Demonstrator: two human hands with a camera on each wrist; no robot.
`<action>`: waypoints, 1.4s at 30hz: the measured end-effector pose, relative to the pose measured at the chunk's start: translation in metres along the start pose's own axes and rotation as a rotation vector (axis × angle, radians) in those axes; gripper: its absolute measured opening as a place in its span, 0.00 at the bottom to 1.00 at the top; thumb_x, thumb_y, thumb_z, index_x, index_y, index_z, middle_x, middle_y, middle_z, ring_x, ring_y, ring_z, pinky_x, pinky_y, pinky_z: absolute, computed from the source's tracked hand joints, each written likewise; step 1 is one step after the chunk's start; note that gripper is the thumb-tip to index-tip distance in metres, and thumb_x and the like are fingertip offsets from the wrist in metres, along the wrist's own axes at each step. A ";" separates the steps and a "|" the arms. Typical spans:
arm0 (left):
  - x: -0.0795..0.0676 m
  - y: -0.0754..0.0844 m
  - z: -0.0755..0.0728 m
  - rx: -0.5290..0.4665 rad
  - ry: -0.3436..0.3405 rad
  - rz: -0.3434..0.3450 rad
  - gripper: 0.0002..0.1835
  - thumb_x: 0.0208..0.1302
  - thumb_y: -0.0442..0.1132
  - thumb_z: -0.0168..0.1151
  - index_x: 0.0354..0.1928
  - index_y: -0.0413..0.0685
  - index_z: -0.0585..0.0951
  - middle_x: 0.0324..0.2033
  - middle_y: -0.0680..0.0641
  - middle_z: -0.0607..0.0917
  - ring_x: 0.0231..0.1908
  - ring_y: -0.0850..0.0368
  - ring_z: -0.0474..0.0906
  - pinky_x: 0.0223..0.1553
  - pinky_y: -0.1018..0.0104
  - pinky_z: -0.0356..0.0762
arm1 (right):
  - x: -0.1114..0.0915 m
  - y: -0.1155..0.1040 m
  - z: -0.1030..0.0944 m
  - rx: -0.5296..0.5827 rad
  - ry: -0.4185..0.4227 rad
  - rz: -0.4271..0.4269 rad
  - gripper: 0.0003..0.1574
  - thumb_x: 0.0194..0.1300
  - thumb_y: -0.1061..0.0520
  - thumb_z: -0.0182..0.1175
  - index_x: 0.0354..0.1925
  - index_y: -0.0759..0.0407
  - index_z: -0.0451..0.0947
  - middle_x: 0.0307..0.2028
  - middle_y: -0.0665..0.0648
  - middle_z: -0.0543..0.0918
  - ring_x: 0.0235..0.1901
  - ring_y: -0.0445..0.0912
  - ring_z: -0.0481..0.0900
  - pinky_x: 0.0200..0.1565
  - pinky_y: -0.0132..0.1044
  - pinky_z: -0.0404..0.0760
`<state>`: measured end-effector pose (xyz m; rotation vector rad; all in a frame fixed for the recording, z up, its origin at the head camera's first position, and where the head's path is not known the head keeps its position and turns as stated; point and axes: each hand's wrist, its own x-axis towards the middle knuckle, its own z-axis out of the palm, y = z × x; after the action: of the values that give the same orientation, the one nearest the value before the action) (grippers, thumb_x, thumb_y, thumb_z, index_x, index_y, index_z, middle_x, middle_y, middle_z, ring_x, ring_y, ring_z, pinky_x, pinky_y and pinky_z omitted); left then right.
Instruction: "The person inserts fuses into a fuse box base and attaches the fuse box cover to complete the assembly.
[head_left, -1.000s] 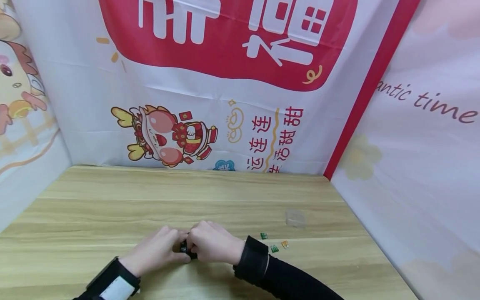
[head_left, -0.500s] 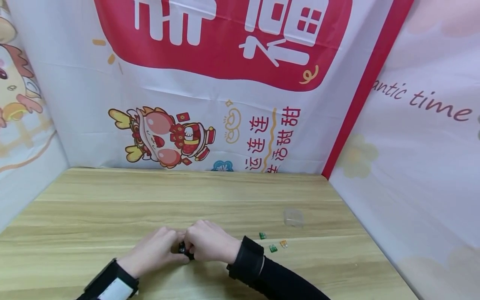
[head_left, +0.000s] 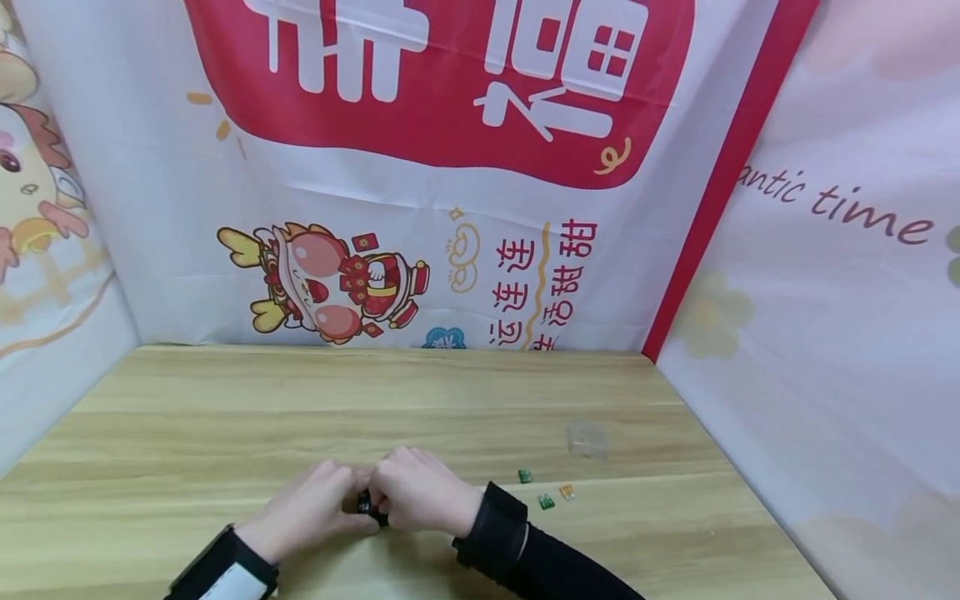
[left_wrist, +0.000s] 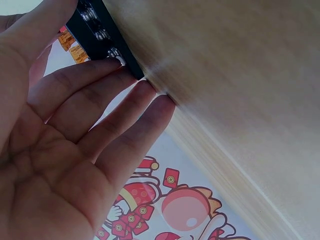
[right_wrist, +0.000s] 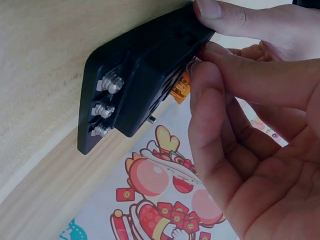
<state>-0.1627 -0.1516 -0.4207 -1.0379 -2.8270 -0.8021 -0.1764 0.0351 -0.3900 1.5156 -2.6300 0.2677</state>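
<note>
A black fuse block [right_wrist: 145, 70] with metal screw terminals along its side rests on the wooden table. My left hand [head_left: 311, 510] grips it by one end, thumb on one side and fingers on the other. Orange blade fuses [left_wrist: 77, 53] stick out of its top. Close against those slots, my right hand [head_left: 422, 490] pinches a small blade fuse, mostly hidden by the fingertips; a sliver of red shows there in the right wrist view. From the head view the hands cover most of the block.
Two green blade fuses [head_left: 546, 502] and one orange blade fuse [head_left: 567, 492] lie on the table [head_left: 300, 400] right of the hands. Behind them is a clear plastic cover [head_left: 587, 439]. A printed cloth backdrop [head_left: 187, 183] borders the table's far edge.
The head view has shifted slightly. Both hands stay at the fuse block in nearly the same pose, and the loose fuses have not moved.
</note>
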 end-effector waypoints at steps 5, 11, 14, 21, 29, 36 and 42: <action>-0.002 0.000 0.001 0.002 0.012 0.001 0.09 0.55 0.48 0.75 0.36 0.62 0.83 0.22 0.67 0.75 0.22 0.71 0.67 0.25 0.71 0.66 | 0.001 0.001 0.001 0.044 -0.022 -0.006 0.20 0.51 0.72 0.65 0.15 0.51 0.75 0.14 0.42 0.66 0.16 0.34 0.57 0.21 0.22 0.57; -0.003 0.001 0.001 -0.007 0.011 -0.013 0.09 0.55 0.49 0.74 0.36 0.61 0.85 0.24 0.68 0.77 0.22 0.70 0.67 0.25 0.71 0.67 | 0.002 0.001 -0.001 0.072 -0.040 -0.005 0.15 0.53 0.72 0.66 0.20 0.54 0.82 0.18 0.43 0.73 0.18 0.34 0.61 0.23 0.21 0.60; -0.003 0.001 0.001 -0.008 0.004 -0.032 0.09 0.55 0.49 0.74 0.37 0.61 0.86 0.24 0.68 0.77 0.22 0.71 0.67 0.24 0.71 0.66 | 0.002 0.002 -0.001 0.073 -0.048 -0.002 0.14 0.54 0.71 0.66 0.22 0.54 0.83 0.19 0.44 0.75 0.18 0.34 0.62 0.24 0.21 0.61; -0.003 0.002 0.001 -0.018 -0.010 -0.047 0.09 0.55 0.49 0.74 0.36 0.60 0.86 0.23 0.67 0.76 0.21 0.70 0.67 0.23 0.71 0.65 | 0.001 0.002 0.001 0.071 -0.045 0.000 0.15 0.53 0.71 0.66 0.20 0.54 0.80 0.17 0.42 0.69 0.18 0.34 0.60 0.22 0.22 0.60; 0.000 0.001 0.003 -0.010 -0.029 -0.056 0.09 0.55 0.48 0.74 0.39 0.59 0.87 0.25 0.67 0.79 0.22 0.70 0.68 0.24 0.71 0.67 | 0.000 0.002 0.002 0.078 -0.044 0.009 0.15 0.53 0.72 0.67 0.21 0.54 0.81 0.18 0.43 0.73 0.18 0.33 0.62 0.23 0.21 0.61; 0.000 0.001 0.003 -0.022 -0.020 -0.030 0.09 0.56 0.49 0.74 0.38 0.61 0.85 0.24 0.67 0.78 0.22 0.70 0.68 0.24 0.71 0.67 | -0.002 0.003 0.002 0.086 -0.040 0.012 0.15 0.52 0.72 0.67 0.20 0.54 0.80 0.18 0.42 0.72 0.18 0.33 0.62 0.23 0.21 0.61; 0.001 0.002 0.001 -0.026 -0.013 -0.008 0.08 0.56 0.49 0.73 0.36 0.62 0.84 0.24 0.67 0.77 0.22 0.70 0.67 0.25 0.71 0.66 | 0.000 0.004 -0.001 0.087 -0.061 0.017 0.13 0.55 0.71 0.67 0.22 0.55 0.81 0.20 0.44 0.74 0.19 0.33 0.63 0.24 0.21 0.62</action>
<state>-0.1620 -0.1494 -0.4203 -1.0399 -2.8403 -0.8384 -0.1800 0.0376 -0.3896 1.5513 -2.7134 0.3472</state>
